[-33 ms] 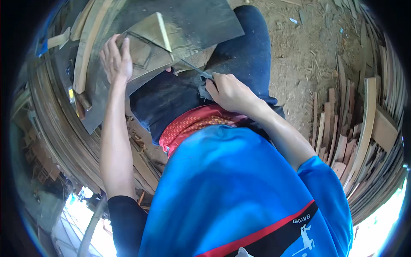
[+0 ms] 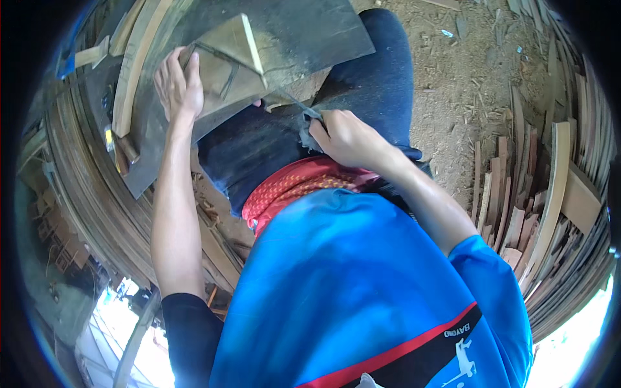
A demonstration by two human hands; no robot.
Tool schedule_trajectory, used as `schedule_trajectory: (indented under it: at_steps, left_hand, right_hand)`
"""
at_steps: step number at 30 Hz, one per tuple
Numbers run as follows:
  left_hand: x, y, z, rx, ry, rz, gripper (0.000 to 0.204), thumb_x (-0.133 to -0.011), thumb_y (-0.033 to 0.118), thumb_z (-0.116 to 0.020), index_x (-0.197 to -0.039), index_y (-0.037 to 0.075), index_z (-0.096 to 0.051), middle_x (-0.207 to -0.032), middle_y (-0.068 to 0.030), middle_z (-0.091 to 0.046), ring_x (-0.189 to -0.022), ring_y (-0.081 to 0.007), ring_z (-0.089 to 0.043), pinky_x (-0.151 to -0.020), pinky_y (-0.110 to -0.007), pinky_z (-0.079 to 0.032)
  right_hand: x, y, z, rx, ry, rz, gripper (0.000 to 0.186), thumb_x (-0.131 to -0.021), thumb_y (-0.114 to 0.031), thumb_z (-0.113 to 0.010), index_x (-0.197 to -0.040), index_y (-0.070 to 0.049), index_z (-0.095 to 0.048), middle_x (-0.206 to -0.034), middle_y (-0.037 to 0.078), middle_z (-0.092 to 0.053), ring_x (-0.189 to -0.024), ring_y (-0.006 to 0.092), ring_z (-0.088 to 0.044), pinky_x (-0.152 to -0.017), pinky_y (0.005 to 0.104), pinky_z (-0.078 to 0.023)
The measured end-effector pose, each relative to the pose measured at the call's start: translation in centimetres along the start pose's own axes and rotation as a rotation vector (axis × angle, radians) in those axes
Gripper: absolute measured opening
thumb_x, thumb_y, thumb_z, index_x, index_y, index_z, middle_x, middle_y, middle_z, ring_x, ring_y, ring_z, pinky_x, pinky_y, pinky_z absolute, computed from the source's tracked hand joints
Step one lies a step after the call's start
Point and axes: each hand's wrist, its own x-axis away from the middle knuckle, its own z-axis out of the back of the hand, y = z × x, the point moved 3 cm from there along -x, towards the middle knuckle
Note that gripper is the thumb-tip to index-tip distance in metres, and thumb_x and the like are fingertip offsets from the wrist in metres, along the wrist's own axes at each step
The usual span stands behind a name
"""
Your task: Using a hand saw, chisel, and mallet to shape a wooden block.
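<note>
A wooden board [image 2: 249, 84] with dark lines across its face and a pale, bright edge rests on a dark flat sheet [image 2: 317, 39]. My left hand [image 2: 179, 87] lies flat at the board's left end, thumb apart from the fingers. My right hand [image 2: 352, 136] is closed round the handle of a thin-bladed tool [image 2: 299, 103], perhaps a saw. Grey cloth [image 2: 307, 132] hangs at its grip. The narrow blade slants up and left to the board's near right corner; where its far end lies I cannot make out.
Long timber strips [image 2: 84, 174] are stacked on the left, more wood offcuts [image 2: 511, 187] on the right. A hammer-like tool [image 2: 90, 57] lies at the upper left. Wood chips litter the dirt floor [image 2: 466, 84]. My bent leg [image 2: 381, 71] is beside the sheet.
Board and left hand appear slightly higher and farther right, partly because the whole view has shifted. My right hand is slightly closer to the board, with less blade showing between them.
</note>
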Motion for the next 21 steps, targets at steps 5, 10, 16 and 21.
schedule_trajectory:
  at_steps: [5,10,16,21]
  left_hand:
    - [-0.6,-1.1,0.2,-0.051,0.045,0.049,0.053,-0.102,0.050,-0.047,-0.137,0.011,-0.056,-0.139,-0.0125,-0.055,-0.133,-0.0327,-0.045,-0.115,-0.046,-0.029]
    - [0.4,-0.5,0.5,-0.027,0.022,0.026,0.051,-0.102,0.049,-0.048,-0.137,0.013,-0.055,-0.138,-0.0122,-0.056,-0.131,-0.0335,-0.046,-0.114,-0.046,-0.030]
    - [0.3,-0.3,0.4,-0.032,0.012,0.003,0.049,-0.103,0.049,-0.048,-0.138,0.015,-0.054,-0.136,-0.0103,-0.056,-0.131,-0.0315,-0.046,-0.116,-0.046,-0.028]
    - [0.3,-0.6,0.1,-0.053,0.036,-0.006,0.051,-0.103,0.052,-0.047,-0.138,0.015,-0.054,-0.136,-0.0096,-0.056,-0.132,-0.0303,-0.046,-0.118,-0.047,-0.026]
  right_hand:
    - [-4.0,0.1,0.9,-0.098,-0.164,-0.235,0.033,-0.098,-0.023,-0.051,-0.084,0.005,-0.062,-0.077,0.032,-0.063,-0.076,0.0521,-0.063,-0.071,0.0576,-0.051]
    - [-2.5,-1.6,4.6,-0.221,-0.206,-0.350,0.032,-0.102,-0.025,-0.053,-0.091,0.005,-0.052,-0.076,0.030,-0.060,-0.084,0.0498,-0.061,-0.074,0.0565,-0.046]
    - [-0.8,-1.8,3.1,0.127,-0.016,-0.126,0.021,-0.101,-0.016,-0.054,-0.093,0.003,-0.051,-0.078,0.026,-0.063,-0.076,0.0468,-0.064,-0.067,0.0542,-0.051]
    - [-3.2,-3.1,0.8,0.220,-0.032,-0.240,0.027,-0.099,-0.021,-0.054,-0.088,0.003,-0.051,-0.068,0.026,-0.063,-0.064,0.0462,-0.065,-0.059,0.0548,-0.053]
